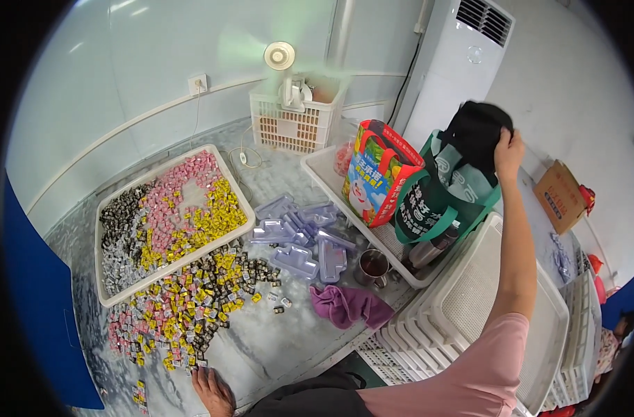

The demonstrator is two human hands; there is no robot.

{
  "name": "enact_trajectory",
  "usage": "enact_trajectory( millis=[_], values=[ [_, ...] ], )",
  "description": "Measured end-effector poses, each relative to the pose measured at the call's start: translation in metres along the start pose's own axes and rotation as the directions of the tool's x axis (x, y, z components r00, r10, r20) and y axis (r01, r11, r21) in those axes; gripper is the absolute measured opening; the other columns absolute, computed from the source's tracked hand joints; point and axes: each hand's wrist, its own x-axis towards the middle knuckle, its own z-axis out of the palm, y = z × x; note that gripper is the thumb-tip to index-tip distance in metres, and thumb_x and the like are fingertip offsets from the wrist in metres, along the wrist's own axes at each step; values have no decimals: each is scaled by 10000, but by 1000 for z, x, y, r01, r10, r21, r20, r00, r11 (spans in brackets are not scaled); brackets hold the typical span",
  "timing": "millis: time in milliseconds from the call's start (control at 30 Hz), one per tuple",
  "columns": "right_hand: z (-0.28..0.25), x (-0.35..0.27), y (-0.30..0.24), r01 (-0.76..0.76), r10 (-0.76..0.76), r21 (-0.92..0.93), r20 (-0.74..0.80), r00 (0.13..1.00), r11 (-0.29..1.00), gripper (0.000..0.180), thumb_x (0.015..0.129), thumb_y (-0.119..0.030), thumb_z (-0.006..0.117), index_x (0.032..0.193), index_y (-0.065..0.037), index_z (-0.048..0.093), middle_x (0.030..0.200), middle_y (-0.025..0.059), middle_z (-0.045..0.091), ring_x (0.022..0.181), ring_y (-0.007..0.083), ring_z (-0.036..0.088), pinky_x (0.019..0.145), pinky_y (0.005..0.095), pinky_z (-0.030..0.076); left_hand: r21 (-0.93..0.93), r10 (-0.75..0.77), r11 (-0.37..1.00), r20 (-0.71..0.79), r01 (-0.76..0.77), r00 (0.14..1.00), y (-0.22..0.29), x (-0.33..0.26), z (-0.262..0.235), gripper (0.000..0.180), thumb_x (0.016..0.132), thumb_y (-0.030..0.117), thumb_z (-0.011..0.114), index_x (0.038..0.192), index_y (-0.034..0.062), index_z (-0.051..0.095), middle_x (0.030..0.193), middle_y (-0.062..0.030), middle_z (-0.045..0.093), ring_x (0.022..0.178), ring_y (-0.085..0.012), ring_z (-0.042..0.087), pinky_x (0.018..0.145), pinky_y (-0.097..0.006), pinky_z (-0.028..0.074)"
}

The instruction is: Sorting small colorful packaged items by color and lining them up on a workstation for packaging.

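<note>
The grey table (261, 347) ran out left of the green bag (414, 208); behind that bag stood the conditioner (456, 69), its base hidden. Over the bag hung the black cloth (473, 135), its lower end hard to make out, its edge pinched in the right hand (509, 149). Well left, the left hand (211, 393) lay loosely spread beside packets (171, 313).

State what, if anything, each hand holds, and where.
The right hand grips a black fabric item by its right edge; the left hand rests on the table, holding nothing visible.
</note>
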Motion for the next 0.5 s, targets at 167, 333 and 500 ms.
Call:
enact_trajectory(
  millis=[167, 333, 500],
  values=[
    [-42, 38, -87, -30, 23, 334, 24, 999, 942, 315, 1005, -289, 590, 991, 16, 666, 742, -23, 612, 647, 68, 473, 581, 265, 404, -5, -23, 1000, -20, 23, 1000, -12, -11, 0, 463, 836, 23, 529, 1296, -21, 522, 1395, -279, 447, 1344, -502, 363, 1128, -590, 296],
    [-56, 4, -197, -366, 175, 715, 329, 928, 596, 298, 981, -293, 653, 1062, -8, 685, 961, 35, 693, 825, 120, 668, 745, 247, 535, -33, 11, 999, -80, -14, 997, -15, -11, 0, 474, 788, 27, 599, 1255, -31, 550, 1310, -283, 486, 1277, -508, 414, 1089, -587, 339],
    [-71, -99, -295, -732, 3, 528, 810, 586, 429, 293, 972, -297, 659, 1055, -16, 676, 1020, 77, 692, 945, 143, 682, 834, 279, 546, -240, -49, 971, -136, 15, 989, 21, 22, -27, 415, 867, 58, 640, 1270, -4, 566, 1334, -236, 515, 1265, -445, 468, 1068, -517, 392]
  ],
)
